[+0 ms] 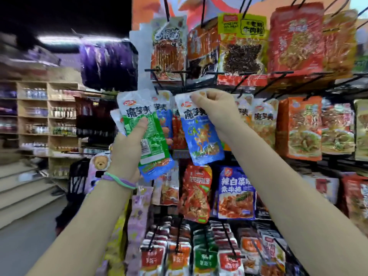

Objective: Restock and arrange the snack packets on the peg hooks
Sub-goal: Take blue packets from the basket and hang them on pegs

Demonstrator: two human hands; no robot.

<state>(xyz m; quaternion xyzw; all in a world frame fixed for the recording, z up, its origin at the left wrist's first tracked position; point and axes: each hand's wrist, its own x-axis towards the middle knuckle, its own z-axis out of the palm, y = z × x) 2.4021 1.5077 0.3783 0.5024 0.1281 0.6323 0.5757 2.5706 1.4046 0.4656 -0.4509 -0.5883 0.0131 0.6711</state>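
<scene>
At the peg rack [258, 86], head view: left hand [127, 148], wrist with purple and green bands [119, 181], grips a small stack of packets; green packet [147, 134] in front, thumb across its face, blue-edged ones behind. Stack sits left of the rack's middle row, apart from the hooks. Right hand [215, 110] pinches the white top of a blue packet [201, 132] just below the middle-row hooks [159, 84]; packet hangs tilted, its top close to the hook tips; whether it is on a hook, cannot tell. Right of the blue packet: matching white-topped packets [264, 120], then orange bags [300, 128]. Above it: red and yellow bags [242, 46]. Below it: red packet [196, 194], blue packet with red dish [236, 193]. Far left of the rack: wooden shelves with bottles [47, 114], blurred
</scene>
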